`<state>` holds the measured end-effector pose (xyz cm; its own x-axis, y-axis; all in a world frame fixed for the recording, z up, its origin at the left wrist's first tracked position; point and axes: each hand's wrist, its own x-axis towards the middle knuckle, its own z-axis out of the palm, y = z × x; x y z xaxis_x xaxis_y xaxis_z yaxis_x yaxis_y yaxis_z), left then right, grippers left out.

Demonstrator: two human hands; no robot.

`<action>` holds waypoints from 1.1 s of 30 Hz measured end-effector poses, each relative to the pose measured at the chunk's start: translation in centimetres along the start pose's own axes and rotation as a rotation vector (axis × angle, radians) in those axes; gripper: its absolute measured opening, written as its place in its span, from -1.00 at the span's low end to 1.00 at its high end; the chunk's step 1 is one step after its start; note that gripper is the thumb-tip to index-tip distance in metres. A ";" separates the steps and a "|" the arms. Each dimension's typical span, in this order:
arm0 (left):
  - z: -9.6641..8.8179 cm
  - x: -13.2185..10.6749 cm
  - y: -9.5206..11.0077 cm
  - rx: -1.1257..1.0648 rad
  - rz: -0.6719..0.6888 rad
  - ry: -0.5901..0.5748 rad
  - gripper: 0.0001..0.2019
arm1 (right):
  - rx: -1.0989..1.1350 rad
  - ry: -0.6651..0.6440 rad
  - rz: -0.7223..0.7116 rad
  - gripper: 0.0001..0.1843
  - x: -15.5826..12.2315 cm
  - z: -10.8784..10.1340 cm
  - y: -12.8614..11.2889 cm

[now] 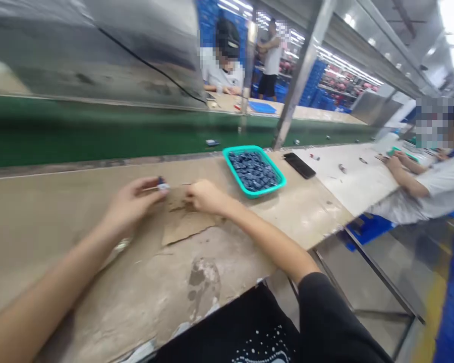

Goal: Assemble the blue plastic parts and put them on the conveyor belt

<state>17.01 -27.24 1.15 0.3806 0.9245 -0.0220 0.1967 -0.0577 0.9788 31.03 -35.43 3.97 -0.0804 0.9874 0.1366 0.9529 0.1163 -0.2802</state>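
Left hand pinching small blue-white part, right hand on torn cardboard

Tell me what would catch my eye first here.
The bright teal tray heaped with small dark blue parts stands out first on the bench. Nearer, the left hand pinches a small blue-and-white item above torn cardboard, the right hand close by. Behind them runs a long green conveyor belt.

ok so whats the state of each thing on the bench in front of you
left hand, pinching the part
small blue-and-white part, held up off the bench
right hand, curled, at the cardboard sheet
cardboard sheet, lying flat, edges ragged
teal tray, full of dark blue pieces
black phone, lying flat on the bench
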 end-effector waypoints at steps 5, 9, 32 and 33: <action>-0.5 -0.1 -0.9 0.071 0.252 -0.023 -0.62 | 0.418 0.252 0.016 -0.84 0.5 -0.7 1.8; -0.3 -0.4 -1.0 0.194 0.438 -0.049 -0.71 | 0.930 0.264 0.121 -0.75 1.4 0.0 1.9; -0.1 -0.8 -1.5 0.680 1.019 0.158 -0.70 | 1.199 0.252 0.331 -0.65 2.3 1.4 -1.1; 0.0 -1.0 -1.4 0.683 1.012 0.181 -0.70 | 1.162 0.251 0.317 -0.66 2.4 1.4 -1.2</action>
<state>16.32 -28.04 -0.24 0.5163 0.3845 0.7653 0.3383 -0.9124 0.2302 29.30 -33.04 3.35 0.2883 0.9562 0.0513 0.0829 0.0284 -0.9962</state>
